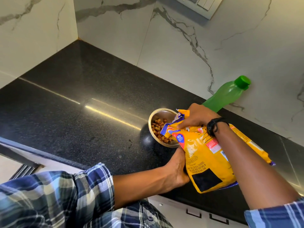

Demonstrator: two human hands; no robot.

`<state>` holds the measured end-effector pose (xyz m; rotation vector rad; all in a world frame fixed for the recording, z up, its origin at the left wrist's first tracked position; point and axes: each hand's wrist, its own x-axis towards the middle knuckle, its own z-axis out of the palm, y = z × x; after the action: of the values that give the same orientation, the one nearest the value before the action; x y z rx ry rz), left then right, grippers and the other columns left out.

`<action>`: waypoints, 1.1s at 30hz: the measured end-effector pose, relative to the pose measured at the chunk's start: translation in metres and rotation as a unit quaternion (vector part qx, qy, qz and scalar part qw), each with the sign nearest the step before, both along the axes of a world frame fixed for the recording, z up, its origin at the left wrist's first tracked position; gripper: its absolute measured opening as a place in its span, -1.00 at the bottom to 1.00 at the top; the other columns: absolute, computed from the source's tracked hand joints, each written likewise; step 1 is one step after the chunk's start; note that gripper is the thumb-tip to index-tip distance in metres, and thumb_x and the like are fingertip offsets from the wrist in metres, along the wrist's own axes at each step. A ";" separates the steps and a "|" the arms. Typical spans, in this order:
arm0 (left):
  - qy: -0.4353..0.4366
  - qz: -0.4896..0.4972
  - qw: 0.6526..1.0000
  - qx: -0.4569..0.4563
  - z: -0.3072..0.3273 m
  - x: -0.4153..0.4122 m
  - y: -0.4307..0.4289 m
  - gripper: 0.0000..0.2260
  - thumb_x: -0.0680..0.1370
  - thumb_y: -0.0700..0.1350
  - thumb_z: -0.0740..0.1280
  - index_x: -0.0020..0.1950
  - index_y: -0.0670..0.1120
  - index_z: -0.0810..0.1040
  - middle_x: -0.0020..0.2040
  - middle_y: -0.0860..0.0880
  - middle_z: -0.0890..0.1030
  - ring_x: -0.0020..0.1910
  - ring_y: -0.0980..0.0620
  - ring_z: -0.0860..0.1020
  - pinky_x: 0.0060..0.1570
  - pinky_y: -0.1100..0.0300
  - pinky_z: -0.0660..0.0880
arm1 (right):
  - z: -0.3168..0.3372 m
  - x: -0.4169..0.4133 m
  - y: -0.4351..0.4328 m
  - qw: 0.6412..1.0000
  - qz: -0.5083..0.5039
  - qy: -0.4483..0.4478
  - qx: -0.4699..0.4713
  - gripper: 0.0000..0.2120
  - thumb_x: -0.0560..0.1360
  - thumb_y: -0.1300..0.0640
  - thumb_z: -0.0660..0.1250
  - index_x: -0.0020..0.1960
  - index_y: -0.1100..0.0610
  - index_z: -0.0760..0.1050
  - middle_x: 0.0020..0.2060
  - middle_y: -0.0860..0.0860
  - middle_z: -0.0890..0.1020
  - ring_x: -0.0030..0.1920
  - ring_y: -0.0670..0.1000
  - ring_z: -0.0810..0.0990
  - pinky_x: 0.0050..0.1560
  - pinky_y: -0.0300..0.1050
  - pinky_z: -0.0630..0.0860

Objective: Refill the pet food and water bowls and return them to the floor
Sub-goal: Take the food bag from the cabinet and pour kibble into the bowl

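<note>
A steel bowl (pixel 160 114) sits on the black counter (pixel 82 104) with brown kibble (pixel 158 126) inside. A yellow pet food bag (pixel 205 158) is tipped over it, its torn mouth above the bowl's right side. My right hand (pixel 195 117) grips the bag near the opening from above. My left hand (pixel 176 168) holds the bag's lower side from underneath. A green water bottle (pixel 227 94) with a green cap stands behind the bag, against the wall. Only one bowl is visible.
Marble wall tiles (pixel 181 46) rise behind the counter and meet a side wall at the far left corner. A switch plate (pixel 202 7) is on the wall above. White drawers with dark handles (pixel 194 213) lie under the counter's front edge.
</note>
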<state>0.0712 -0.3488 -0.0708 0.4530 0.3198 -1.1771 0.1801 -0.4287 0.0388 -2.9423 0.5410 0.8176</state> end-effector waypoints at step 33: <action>0.045 0.004 0.998 -0.033 -0.006 0.006 -0.003 -0.61 0.55 0.18 0.28 -0.03 -0.13 0.68 0.06 -0.21 0.70 0.00 -0.16 0.68 0.02 -0.06 0.60 | 0.008 0.003 -0.012 0.993 -0.012 -0.111 -0.039 -0.62 0.32 0.12 0.52 -0.31 0.10 0.28 -0.16 0.16 0.52 -0.15 0.18 0.47 -0.38 -0.15 0.27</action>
<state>0.0768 -0.3518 -0.0771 0.3421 0.3595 -1.1994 0.1835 -0.4403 0.0469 -3.0363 0.6022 0.4672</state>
